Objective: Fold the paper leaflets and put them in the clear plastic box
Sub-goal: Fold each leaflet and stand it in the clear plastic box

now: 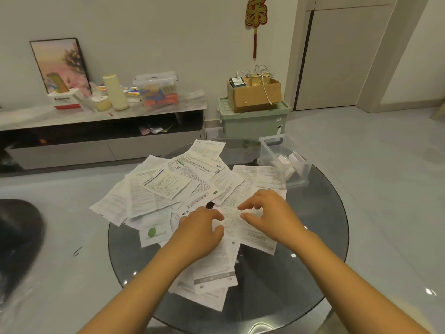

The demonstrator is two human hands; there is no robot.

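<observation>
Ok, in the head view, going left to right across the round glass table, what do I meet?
Leaflet with the green logo → left hand → right hand → clear plastic box at the far right edge.

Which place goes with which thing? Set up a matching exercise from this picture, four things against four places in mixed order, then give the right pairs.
Things:
1. clear plastic box
2. cardboard box
3. framed picture
4. red hanging ornament

Places:
A. on the green storage bin's lid
B. on the wall
C. at the round glass table's far right edge
D. leaning on the wall, on the low cabinet

Pairs: 1-C, 2-A, 3-D, 4-B
</observation>
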